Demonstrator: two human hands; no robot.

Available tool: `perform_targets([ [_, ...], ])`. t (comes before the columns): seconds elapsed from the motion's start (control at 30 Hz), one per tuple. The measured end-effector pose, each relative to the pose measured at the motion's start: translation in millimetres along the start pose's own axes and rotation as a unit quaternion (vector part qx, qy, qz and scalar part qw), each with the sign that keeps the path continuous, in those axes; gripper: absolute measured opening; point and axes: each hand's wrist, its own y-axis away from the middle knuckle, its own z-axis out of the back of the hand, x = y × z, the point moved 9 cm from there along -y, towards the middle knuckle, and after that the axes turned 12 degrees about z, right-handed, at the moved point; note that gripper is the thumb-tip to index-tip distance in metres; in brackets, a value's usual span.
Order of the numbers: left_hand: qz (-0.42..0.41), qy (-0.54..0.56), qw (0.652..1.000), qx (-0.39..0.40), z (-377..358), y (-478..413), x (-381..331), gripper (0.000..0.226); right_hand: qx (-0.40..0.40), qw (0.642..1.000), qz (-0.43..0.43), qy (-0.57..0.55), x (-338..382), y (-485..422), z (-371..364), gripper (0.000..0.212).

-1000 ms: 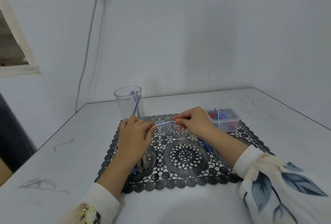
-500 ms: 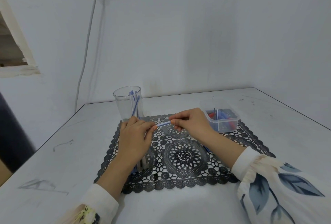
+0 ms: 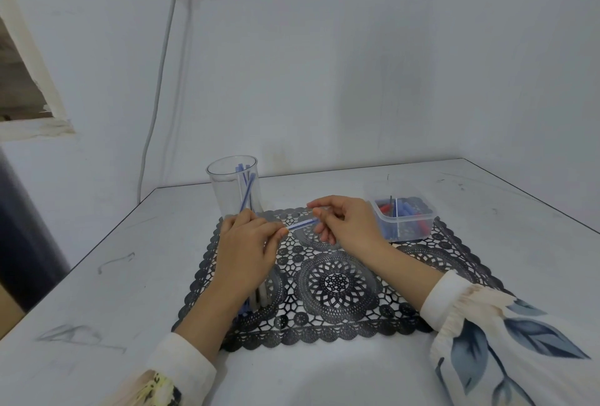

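The white table (image 3: 519, 259) bears a black lace mat (image 3: 337, 282) and grey scuff marks (image 3: 74, 336).

Pen (image 3: 302, 224): one end buried in the left hand (image 3: 246, 253) grip, the other in the right hand (image 3: 345, 225) grip. Sticks (image 3: 259, 298) at 7 o'clock on mat (image 3: 337, 282): mostly under left wrist. Box (image 3: 406, 233) at 2 o'clock: contents too small to name. Left sleeve (image 3: 181, 363), right sleeve (image 3: 470, 324): cut by bottom edge.

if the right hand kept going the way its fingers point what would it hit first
Most likely the left hand: the right hand points left along the thin blue pen that both pinch. Depth is hard to judge from one view.
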Motion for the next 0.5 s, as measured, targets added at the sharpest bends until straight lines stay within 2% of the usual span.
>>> perform_targets([
  [0.23,0.034,0.012,0.999,-0.003,2.3,-1.4,6.6,0.042,0.005,0.999,0.003,-0.050,-1.3,-0.8,-2.5,0.013],
  [0.5,0.038,0.030,0.999,0.001,2.1,-1.9,7.9,0.041,0.034,0.999,-0.008,-0.009,-8.8,-0.9,-6.6,0.017],
])
